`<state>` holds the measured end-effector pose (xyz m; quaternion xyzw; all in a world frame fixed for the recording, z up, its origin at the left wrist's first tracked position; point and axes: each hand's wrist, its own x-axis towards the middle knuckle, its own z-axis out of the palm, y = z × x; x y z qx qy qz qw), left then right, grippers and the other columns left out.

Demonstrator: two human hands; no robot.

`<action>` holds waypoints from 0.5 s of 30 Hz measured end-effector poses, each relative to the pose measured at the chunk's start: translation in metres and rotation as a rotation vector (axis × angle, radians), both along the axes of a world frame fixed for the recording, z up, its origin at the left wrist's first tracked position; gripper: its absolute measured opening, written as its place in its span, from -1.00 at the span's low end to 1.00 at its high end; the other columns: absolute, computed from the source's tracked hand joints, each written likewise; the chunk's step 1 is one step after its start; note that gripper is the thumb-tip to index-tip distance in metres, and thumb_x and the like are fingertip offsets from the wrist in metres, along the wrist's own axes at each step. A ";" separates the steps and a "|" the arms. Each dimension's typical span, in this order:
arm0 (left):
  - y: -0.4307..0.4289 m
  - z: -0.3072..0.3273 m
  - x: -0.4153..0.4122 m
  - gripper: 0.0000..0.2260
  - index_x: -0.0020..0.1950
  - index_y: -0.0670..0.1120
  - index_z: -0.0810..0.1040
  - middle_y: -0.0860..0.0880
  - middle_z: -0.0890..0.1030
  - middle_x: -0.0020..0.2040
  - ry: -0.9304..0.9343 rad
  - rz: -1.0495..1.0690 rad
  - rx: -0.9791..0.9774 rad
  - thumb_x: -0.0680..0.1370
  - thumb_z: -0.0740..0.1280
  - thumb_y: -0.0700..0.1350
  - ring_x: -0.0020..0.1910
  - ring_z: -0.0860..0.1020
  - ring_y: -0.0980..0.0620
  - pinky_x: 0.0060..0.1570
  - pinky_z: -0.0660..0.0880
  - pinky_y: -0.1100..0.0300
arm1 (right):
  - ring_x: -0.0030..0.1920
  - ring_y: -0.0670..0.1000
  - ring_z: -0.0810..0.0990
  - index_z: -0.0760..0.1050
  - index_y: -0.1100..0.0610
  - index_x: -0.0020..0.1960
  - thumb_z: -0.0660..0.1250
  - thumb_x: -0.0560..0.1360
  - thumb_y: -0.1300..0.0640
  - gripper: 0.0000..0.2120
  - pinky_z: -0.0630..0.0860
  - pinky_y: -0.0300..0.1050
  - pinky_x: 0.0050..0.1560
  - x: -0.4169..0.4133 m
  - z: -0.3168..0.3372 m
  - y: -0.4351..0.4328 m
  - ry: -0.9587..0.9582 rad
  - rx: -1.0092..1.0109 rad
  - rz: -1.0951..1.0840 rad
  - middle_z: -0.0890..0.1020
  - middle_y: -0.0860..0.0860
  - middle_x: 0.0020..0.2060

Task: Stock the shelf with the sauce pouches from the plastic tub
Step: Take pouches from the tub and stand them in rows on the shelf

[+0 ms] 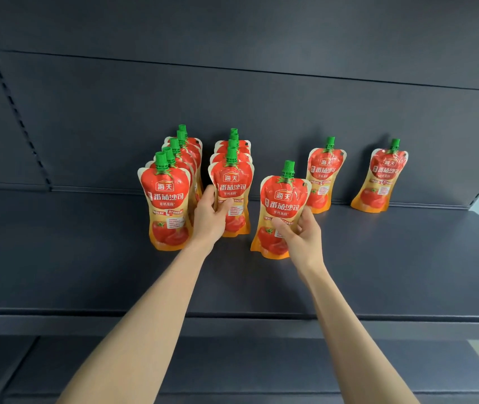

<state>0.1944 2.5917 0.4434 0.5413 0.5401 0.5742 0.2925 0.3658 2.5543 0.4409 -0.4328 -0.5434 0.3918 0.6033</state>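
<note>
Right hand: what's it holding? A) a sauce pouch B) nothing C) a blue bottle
A: the right hand curls its fingers round the lower half of a red pouch with a green cap.

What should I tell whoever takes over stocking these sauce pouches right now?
Left hand grips the second-row front pouch.
Right hand holds a loose pouch in front of the third-column pouch.
Done: leftmost row of about five, second row of about four, one far-right pouch, all standing on the shelf.
Left: place the loose pouch, then fill the right columns. The tub is not in view.
</note>
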 end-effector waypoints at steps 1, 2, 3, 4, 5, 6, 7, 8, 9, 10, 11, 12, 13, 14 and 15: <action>0.000 0.000 0.000 -0.75 0.25 -0.06 0.40 0.09 0.52 0.13 0.004 -0.004 -0.002 0.58 0.27 -0.12 0.17 0.48 0.11 0.06 0.42 0.23 | 0.05 -0.08 0.62 0.42 0.04 0.14 0.38 0.48 0.21 -0.72 0.56 -0.27 -0.02 0.000 0.000 0.000 -0.004 -0.002 -0.005 0.63 -0.06 0.02; 0.001 0.001 0.000 -0.74 0.26 -0.06 0.40 0.09 0.51 0.13 0.004 -0.006 -0.002 0.58 0.27 -0.12 0.18 0.47 0.12 0.06 0.42 0.23 | 0.05 -0.06 0.62 0.42 0.05 0.14 0.38 0.48 0.21 -0.72 0.56 -0.25 -0.02 -0.001 0.000 0.000 -0.005 0.000 -0.007 0.63 -0.05 0.02; 0.001 0.001 -0.001 -0.73 0.27 -0.06 0.40 0.08 0.51 0.14 0.004 -0.008 -0.002 0.58 0.27 -0.12 0.18 0.46 0.12 0.07 0.42 0.23 | 0.05 -0.06 0.62 0.42 0.05 0.13 0.38 0.48 0.21 -0.73 0.56 -0.26 -0.03 -0.001 -0.001 0.001 -0.004 0.002 -0.007 0.63 -0.05 0.02; 0.001 0.001 -0.001 -0.72 0.28 -0.07 0.39 0.08 0.51 0.15 0.007 -0.011 -0.003 0.58 0.27 -0.12 0.19 0.46 0.12 0.08 0.42 0.23 | 0.04 -0.06 0.62 0.42 0.05 0.14 0.38 0.48 0.21 -0.73 0.56 -0.27 -0.05 -0.001 0.000 0.000 -0.004 0.000 -0.008 0.63 -0.05 0.01; 0.000 0.002 -0.001 -0.71 0.30 -0.07 0.38 0.08 0.51 0.16 0.012 -0.014 -0.005 0.58 0.27 -0.12 0.20 0.46 0.11 0.09 0.42 0.23 | 0.04 -0.06 0.62 0.42 0.05 0.14 0.38 0.48 0.21 -0.72 0.57 -0.29 -0.06 -0.001 0.000 -0.001 -0.003 -0.001 -0.008 0.63 -0.05 0.01; 0.001 0.002 -0.001 -0.70 0.31 -0.08 0.38 0.06 0.51 0.19 0.018 -0.018 -0.009 0.58 0.27 -0.11 0.22 0.46 0.09 0.11 0.42 0.21 | 0.04 -0.07 0.62 0.42 0.05 0.14 0.38 0.48 0.21 -0.72 0.57 -0.29 -0.06 -0.002 0.000 -0.001 0.000 -0.002 -0.009 0.62 -0.06 0.01; 0.002 0.002 -0.002 -0.69 0.31 -0.08 0.37 0.03 0.51 0.22 0.022 -0.019 -0.017 0.58 0.27 -0.11 0.24 0.46 0.07 0.14 0.43 0.19 | 0.04 -0.07 0.62 0.42 0.05 0.15 0.38 0.48 0.21 -0.71 0.57 -0.29 -0.06 -0.002 0.001 -0.001 0.004 -0.005 -0.008 0.62 -0.06 0.01; 0.002 0.001 -0.002 -0.68 0.32 -0.08 0.36 0.00 0.51 0.24 0.028 -0.019 -0.030 0.58 0.26 -0.11 0.26 0.46 0.04 0.17 0.44 0.15 | 0.04 -0.08 0.62 0.42 0.05 0.16 0.38 0.48 0.21 -0.71 0.56 -0.29 -0.05 -0.002 0.001 -0.002 0.006 -0.009 -0.008 0.63 -0.07 0.01; 0.002 0.000 -0.003 -0.68 0.32 -0.08 0.35 -0.02 0.51 0.27 0.035 -0.017 -0.044 0.58 0.26 -0.10 0.27 0.46 0.02 0.20 0.44 0.11 | 0.04 -0.08 0.62 0.42 0.06 0.16 0.39 0.47 0.20 -0.70 0.56 -0.29 -0.05 -0.002 0.001 -0.002 0.006 -0.013 -0.013 0.63 -0.07 0.01; 0.002 -0.001 -0.003 -0.67 0.33 -0.08 0.33 -0.03 0.50 0.28 0.046 -0.011 -0.054 0.58 0.26 -0.09 0.28 0.46 0.00 0.23 0.44 0.08 | 0.03 -0.08 0.62 0.43 0.06 0.17 0.39 0.47 0.19 -0.70 0.56 -0.29 -0.06 -0.002 0.001 -0.002 0.004 -0.016 -0.020 0.63 -0.07 0.01; 0.000 -0.002 -0.004 -0.65 0.34 -0.08 0.32 -0.04 0.49 0.29 0.060 -0.002 -0.054 0.58 0.26 -0.09 0.29 0.46 -0.01 0.24 0.44 0.06 | 0.03 -0.08 0.63 0.43 0.07 0.17 0.40 0.47 0.19 -0.69 0.55 -0.29 -0.06 -0.002 0.002 -0.003 0.004 -0.021 -0.028 0.63 -0.06 0.02; -0.002 -0.003 -0.004 -0.64 0.35 -0.09 0.31 -0.04 0.49 0.30 0.076 0.009 -0.043 0.58 0.26 -0.08 0.30 0.45 0.00 0.25 0.43 0.08 | 0.03 -0.08 0.63 0.44 0.08 0.18 0.40 0.47 0.18 -0.69 0.55 -0.29 -0.05 -0.003 0.002 -0.003 0.007 -0.028 -0.034 0.64 -0.04 0.03; -0.007 -0.004 -0.004 -0.62 0.37 -0.09 0.30 -0.04 0.48 0.31 0.091 0.017 -0.019 0.57 0.27 -0.08 0.30 0.44 0.01 0.24 0.41 0.12 | 0.03 -0.08 0.63 0.44 0.08 0.19 0.40 0.47 0.18 -0.68 0.55 -0.29 -0.06 -0.003 0.002 -0.004 0.012 -0.034 -0.037 0.64 -0.04 0.03; -0.012 -0.005 -0.003 -0.60 0.38 -0.09 0.28 -0.04 0.47 0.31 0.099 0.019 0.015 0.57 0.27 -0.09 0.31 0.43 0.03 0.24 0.40 0.15 | 0.03 -0.09 0.63 0.43 0.08 0.19 0.40 0.46 0.19 -0.67 0.55 -0.31 -0.08 -0.004 0.001 -0.005 0.016 -0.040 -0.037 0.64 -0.04 0.03; -0.019 -0.007 -0.003 -0.58 0.39 -0.08 0.28 -0.03 0.46 0.32 0.103 0.018 0.050 0.57 0.28 -0.10 0.31 0.42 0.04 0.25 0.38 0.18 | 0.01 -0.11 0.63 0.43 0.07 0.19 0.41 0.46 0.19 -0.67 0.55 -0.34 -0.12 -0.005 0.000 -0.006 0.017 -0.043 -0.036 0.63 -0.07 0.02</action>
